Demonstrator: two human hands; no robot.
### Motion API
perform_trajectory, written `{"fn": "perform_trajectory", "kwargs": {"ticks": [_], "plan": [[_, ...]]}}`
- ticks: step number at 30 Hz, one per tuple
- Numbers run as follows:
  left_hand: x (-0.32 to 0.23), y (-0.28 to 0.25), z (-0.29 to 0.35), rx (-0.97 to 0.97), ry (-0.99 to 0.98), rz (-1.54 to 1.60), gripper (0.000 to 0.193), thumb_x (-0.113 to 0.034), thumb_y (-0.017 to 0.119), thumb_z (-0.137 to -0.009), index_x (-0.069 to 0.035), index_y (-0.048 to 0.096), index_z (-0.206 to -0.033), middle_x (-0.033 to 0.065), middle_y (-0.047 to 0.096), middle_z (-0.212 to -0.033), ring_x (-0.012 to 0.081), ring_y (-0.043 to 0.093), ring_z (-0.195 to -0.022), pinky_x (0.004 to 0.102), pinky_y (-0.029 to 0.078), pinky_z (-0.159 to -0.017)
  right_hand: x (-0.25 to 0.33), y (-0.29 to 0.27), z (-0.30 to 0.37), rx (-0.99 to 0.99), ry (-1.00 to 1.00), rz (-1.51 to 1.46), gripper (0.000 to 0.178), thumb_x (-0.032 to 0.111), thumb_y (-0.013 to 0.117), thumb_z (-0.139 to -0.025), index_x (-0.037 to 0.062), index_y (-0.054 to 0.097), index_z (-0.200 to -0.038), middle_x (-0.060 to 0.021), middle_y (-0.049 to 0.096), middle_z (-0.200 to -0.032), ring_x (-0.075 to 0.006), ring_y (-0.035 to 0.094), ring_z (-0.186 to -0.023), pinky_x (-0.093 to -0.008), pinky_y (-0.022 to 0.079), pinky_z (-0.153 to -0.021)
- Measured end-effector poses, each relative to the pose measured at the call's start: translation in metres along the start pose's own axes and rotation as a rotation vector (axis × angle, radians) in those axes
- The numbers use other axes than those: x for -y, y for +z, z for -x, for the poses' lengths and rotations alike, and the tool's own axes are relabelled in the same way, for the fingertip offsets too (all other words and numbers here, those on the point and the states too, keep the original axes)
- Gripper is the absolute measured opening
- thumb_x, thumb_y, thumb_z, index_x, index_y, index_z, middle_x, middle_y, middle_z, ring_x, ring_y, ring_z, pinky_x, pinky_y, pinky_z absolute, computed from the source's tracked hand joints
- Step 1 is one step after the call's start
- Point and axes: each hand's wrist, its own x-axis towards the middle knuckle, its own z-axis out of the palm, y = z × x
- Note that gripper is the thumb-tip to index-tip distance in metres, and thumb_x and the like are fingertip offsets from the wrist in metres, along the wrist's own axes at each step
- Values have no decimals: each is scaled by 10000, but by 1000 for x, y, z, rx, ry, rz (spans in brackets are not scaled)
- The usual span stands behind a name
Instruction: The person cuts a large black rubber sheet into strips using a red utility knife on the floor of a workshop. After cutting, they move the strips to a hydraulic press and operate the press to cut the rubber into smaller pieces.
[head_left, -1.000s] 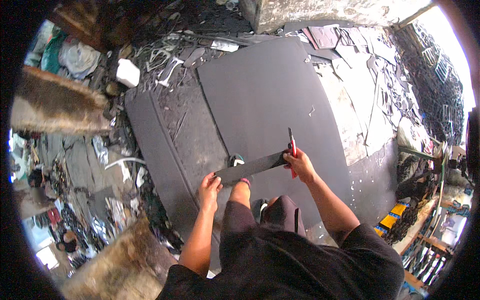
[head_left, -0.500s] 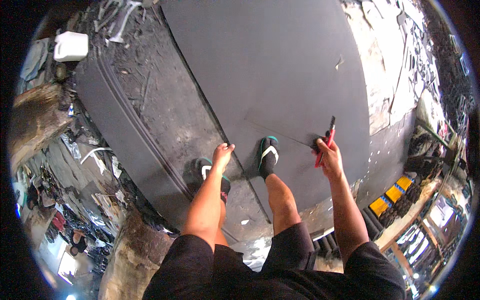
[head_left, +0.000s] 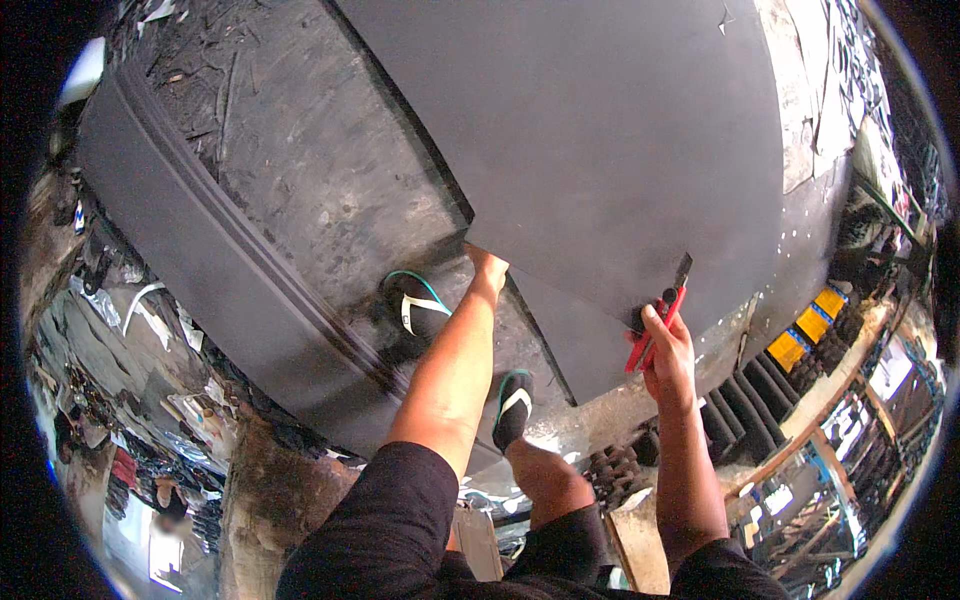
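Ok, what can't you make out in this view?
In the head view:
Left hand: its grip is unclear, blocked by the hand's own back.
Red cutter: part of its handle is covered by the right hand.
Large dark sheet: far end cut off by the top edge.
White object: cut off by the dark fisheye rim.

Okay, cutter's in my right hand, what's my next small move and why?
I'd probably angle the red cutter down toward the faint line on the dark sheet: your right hand grips it with the tip pointing forward, while the line runs between your hands and your left hand is at the sheet's edge.
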Motion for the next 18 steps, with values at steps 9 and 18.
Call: {"fn": "perform_trajectory", "kwargs": {"ticks": [9, 18], "plan": [[12, 3, 112, 62, 64, -535, 1025, -362, 749, -877, 48, 93, -1550, 280, 347, -1538, 357, 367, -1427, 411, 318, -1161, -36, -43, -18, 158, -244, -161, 92, 171, 646, -985, 114, 615, -1049, 39, 588, -926, -87, 592, -817, -310, 551, -726], [91, -13, 174, -61, 255, -604, 930, -326, 691, -920, 74, 114, -1529, 341, 485, -1407, 437, 499, -1306, 428, 413, -1093, -107, -135, 28, 195, -261, -32, 139, 189, 658, -973, 104, 608, -1070, 40, 583, -926, -87, 587, -819, -301, 548, -698]]}}
